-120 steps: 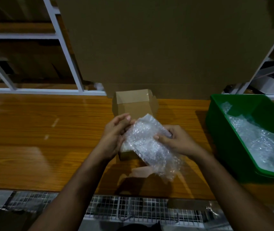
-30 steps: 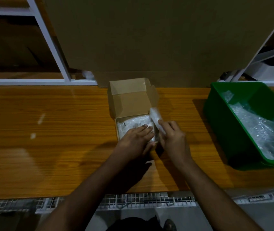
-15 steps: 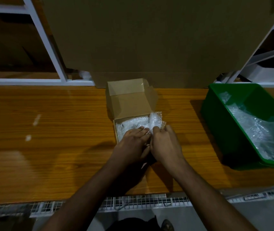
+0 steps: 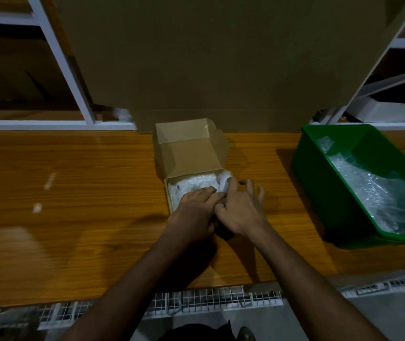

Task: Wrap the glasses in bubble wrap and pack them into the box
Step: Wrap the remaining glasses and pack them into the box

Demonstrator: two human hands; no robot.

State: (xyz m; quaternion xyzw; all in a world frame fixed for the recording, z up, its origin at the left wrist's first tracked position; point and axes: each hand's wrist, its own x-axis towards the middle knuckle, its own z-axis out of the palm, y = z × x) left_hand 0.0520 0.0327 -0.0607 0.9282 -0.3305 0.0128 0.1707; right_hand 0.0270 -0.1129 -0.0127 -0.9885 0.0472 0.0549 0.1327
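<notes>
**Both hands pressing a bubble-wrapped bundle into a small box**

Across the top and centre of the frame, a big cardboard sheet [image 4: 211,60] standing upright, flanked by white shelving [image 4: 73,77]. Below it, filling the middle band, a wooden surface [image 4: 73,193] with a wire grid along its near edge. At the right of the frame, a green bin [image 4: 324,183] with loose bubble wrap [image 4: 378,193] lying inside. At centre, a small cardboard box [image 4: 189,156], lid flap tipped up and back against the sheet. Inside the box, a bubble-wrapped bundle [image 4: 191,184] (glasses themselves hidden by the wrap), filling the open compartment, with one tuft of wrap rising at the box's right wall.

Left hand [image 4: 196,207] laid over the bundle's near part, fingers [image 4: 209,191] straight and close together, pressing down on the wrap. Right hand [image 4: 241,207] just beside it and touching it, fingers spread, forefinger pushing the raised tuft, the rest over the box's right edge and the surface.
</notes>
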